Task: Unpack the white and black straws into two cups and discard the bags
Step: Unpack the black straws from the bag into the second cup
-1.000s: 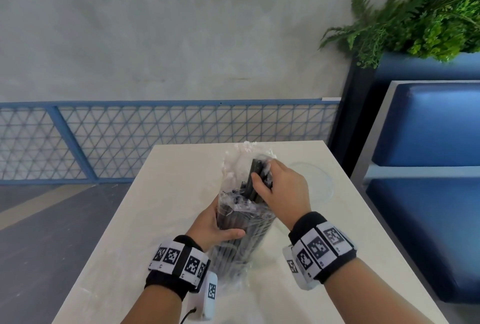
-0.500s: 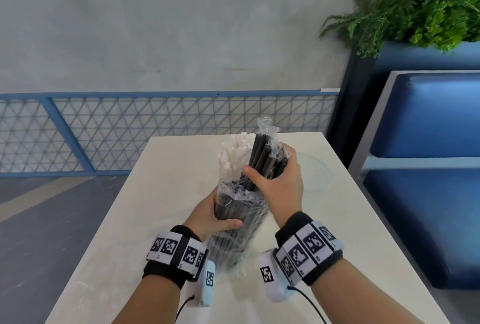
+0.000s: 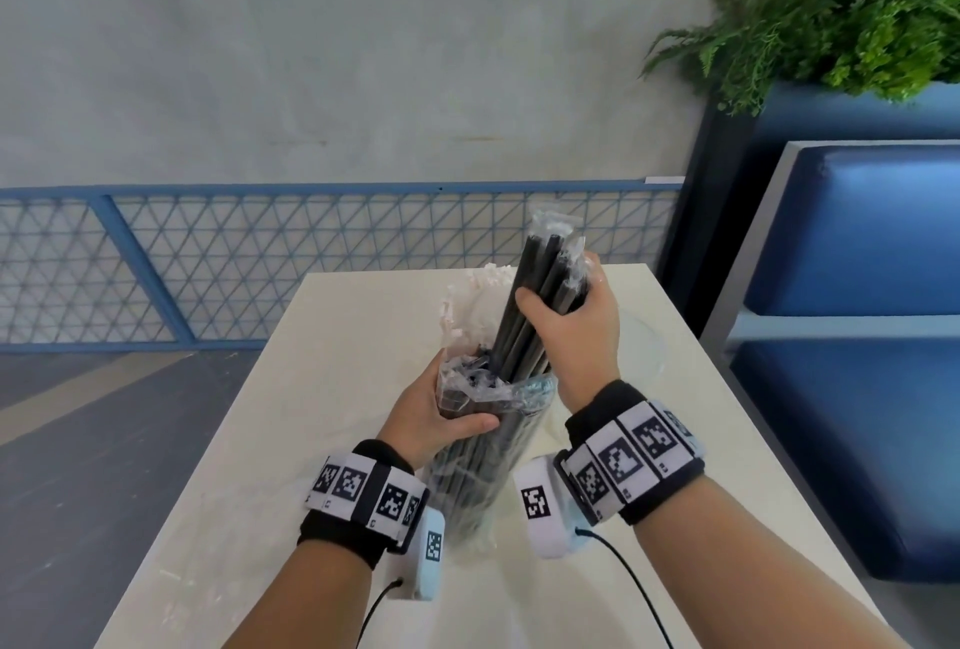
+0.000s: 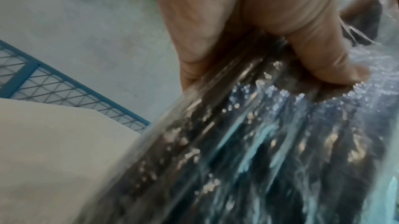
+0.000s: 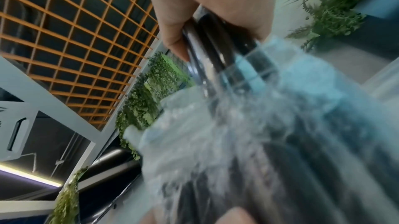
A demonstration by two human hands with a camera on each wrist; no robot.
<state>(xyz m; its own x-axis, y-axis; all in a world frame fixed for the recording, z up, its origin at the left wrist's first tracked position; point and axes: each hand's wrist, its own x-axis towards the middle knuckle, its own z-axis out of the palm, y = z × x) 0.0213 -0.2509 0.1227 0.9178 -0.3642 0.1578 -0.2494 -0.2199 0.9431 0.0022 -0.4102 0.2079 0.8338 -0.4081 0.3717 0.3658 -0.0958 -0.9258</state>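
A clear plastic bag of black straws [image 3: 467,466] stands upright on the pale table [image 3: 322,388], and my left hand [image 3: 441,414] grips it round the upper part. My right hand [image 3: 566,305] holds a bunch of black straws [image 3: 535,295] drawn partly up out of the bag's open mouth. Behind them stand white straws [image 3: 483,284] in clear plastic. A clear cup [image 3: 644,347] sits just right of my right hand, mostly hidden. In the left wrist view my fingers [image 4: 323,53] wrap the bag [image 4: 237,159]. The right wrist view shows the straws [image 5: 211,45] in my fist, blurred.
A blue mesh railing [image 3: 208,263] runs behind the table's far edge. A blue padded bench [image 3: 857,336] stands to the right, with a planter of green ferns [image 3: 841,9] above it. Bare tabletop lies to the left and in front of my hands.
My right hand has pulled the bunch of black straws upward, further out of the bag. My left hand has kept its grip on the bag.
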